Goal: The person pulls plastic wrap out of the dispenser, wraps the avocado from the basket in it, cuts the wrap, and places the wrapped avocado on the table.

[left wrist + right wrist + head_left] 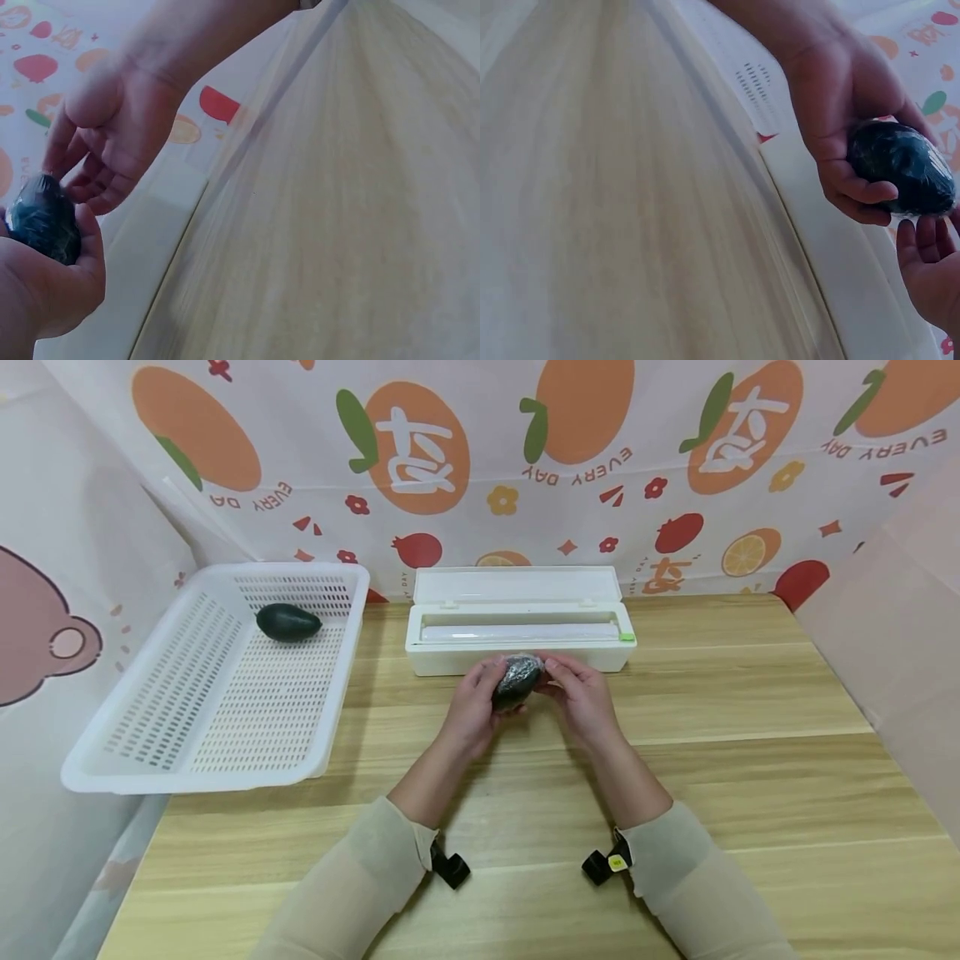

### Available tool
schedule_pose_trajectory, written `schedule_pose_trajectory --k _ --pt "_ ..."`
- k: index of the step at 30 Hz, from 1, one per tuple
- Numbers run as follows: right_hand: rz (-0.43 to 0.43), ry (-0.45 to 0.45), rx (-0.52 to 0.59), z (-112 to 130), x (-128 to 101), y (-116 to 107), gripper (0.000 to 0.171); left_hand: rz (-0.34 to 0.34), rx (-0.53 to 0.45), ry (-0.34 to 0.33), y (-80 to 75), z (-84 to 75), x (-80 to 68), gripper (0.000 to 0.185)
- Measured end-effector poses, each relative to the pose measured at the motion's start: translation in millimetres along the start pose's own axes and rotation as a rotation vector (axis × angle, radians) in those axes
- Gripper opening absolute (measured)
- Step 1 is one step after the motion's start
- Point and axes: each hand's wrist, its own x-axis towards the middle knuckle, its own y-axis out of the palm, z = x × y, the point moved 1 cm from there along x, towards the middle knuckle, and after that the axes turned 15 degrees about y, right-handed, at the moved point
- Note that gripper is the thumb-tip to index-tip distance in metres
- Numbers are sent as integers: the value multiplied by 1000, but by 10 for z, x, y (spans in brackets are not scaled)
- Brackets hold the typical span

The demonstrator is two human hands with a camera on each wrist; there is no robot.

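A dark green avocado [517, 681] in clear, wrinkled plastic wrap is held up just in front of the white wrap box. My left hand [472, 703] grips it, thumb on top and fingers curled beneath, as the right wrist view shows of the left hand [847, 127]. At the avocado's other end, my right hand [585, 700] pinches the wrapped tip between thumb and fingers. In the left wrist view, the right hand [124, 135] reaches the tip of the avocado [45, 221] with its fingers bent.
Behind the hands, a white wrap box [521, 658] stands with its lid up and a roll of film [517, 632] inside. To the left, a white perforated basket [255, 710] holds another dark green avocado [288, 622]. A fruit-print cloth [480, 535] hangs behind the wooden table [750, 777].
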Motion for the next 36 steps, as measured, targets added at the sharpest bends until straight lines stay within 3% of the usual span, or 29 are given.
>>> schedule_pose_trajectory --k 5,10,12,15,19,26,31,36 --pt "5 -111 -199 22 -23 -19 32 4 -15 -38 -4 -32 10 41" --pt "27 -217 -362 49 -52 -40 31 50 -6 -80 -31 -56 16 49" --pt "44 -221 -395 61 -54 -48 27 54 3 -91 -39 -64 14 49" --pt "83 -163 -345 72 -44 -55 27 60 23 -83 -32 -68 7 49" --pt "73 -61 -174 50 -14 -40 31 70 67 -55 13 -39 -8 50" --pt "-160 -24 -59 -15 44 -40 35 93 187 -43 69 9 -32 54" --pt "-238 -3 -50 -15 37 -33 32 155 210 -56 72 7 -42 47" --pt "-132 10 -256 20 -24 10 37 182 210 -10 65 -19 -49 49"
